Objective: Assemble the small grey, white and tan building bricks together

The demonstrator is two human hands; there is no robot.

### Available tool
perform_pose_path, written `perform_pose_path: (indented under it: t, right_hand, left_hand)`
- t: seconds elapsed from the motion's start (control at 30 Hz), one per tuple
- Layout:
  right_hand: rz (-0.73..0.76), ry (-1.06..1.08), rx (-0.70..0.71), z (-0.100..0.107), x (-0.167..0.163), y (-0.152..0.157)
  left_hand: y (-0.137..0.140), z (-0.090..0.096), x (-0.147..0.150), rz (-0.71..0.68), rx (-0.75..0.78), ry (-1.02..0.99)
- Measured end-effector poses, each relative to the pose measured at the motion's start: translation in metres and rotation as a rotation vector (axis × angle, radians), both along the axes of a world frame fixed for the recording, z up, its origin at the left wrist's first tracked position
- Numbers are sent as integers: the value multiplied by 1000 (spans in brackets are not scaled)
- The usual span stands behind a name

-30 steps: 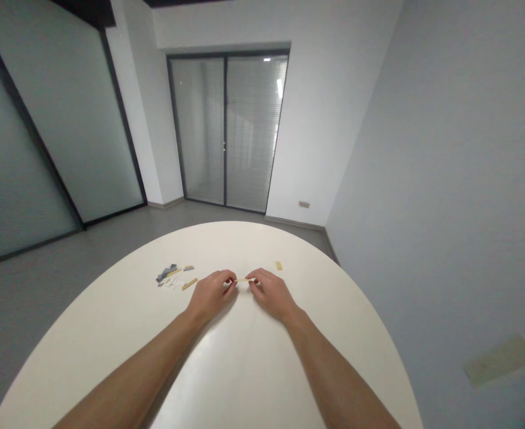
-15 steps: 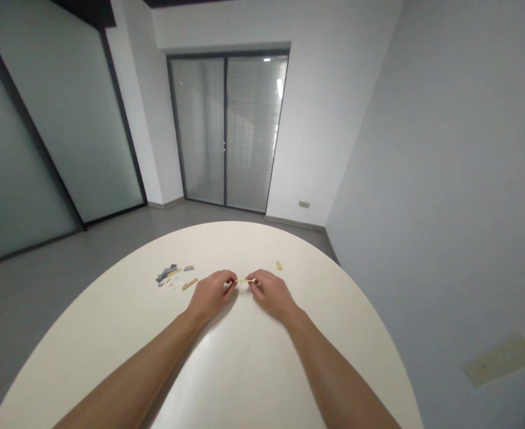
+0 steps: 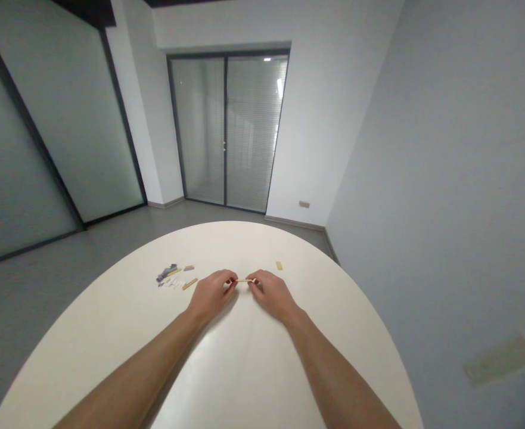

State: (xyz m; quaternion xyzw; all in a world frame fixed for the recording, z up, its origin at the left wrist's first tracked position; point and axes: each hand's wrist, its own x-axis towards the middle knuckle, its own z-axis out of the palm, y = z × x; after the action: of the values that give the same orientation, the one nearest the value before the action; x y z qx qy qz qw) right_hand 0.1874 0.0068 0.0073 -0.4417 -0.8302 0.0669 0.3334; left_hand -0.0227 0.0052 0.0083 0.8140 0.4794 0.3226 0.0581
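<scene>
Yellow narrow strip: held over the round white table; work on it appears unfinished.
Left hand: fingertips pinching one end.
Right hand: fingertips pinching the other.
Small grey, white and yellow pieces: loose at left, apparently unused.
Flat yellow piece: apart, beyond the right hand.

A white table with a curved far edge stands over a grey floor. Beyond it, a dark-framed glass door with fine slatted blinds sits in the white back wall; a small pale plate is mounted low beside it. Frosted panels line the left side. Yellowish tape sticks to the right-hand wall.
</scene>
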Motion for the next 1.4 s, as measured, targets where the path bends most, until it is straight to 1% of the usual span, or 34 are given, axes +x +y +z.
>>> perform_pose_path:
  t: [0.3,0.67,0.87,1.1,1.4]
  right_hand:
    - [-3,0,2,0,0,0]
    - [5,-26,2,-2,0,2]
    - [13,-36,-10,-2,0,1]
    - [47,-52,-25,1,1,1]
    - [95,-74,7,0,2,2]
  left_hand:
    - [0,0,0,-3,5,18]
    - [0,-1,0,-57,39,13]
    - [-1,-2,1,-99,77,-3]
    - [-1,-2,3,-175,170,-35]
    - [3,-6,2,-219,163,-42]
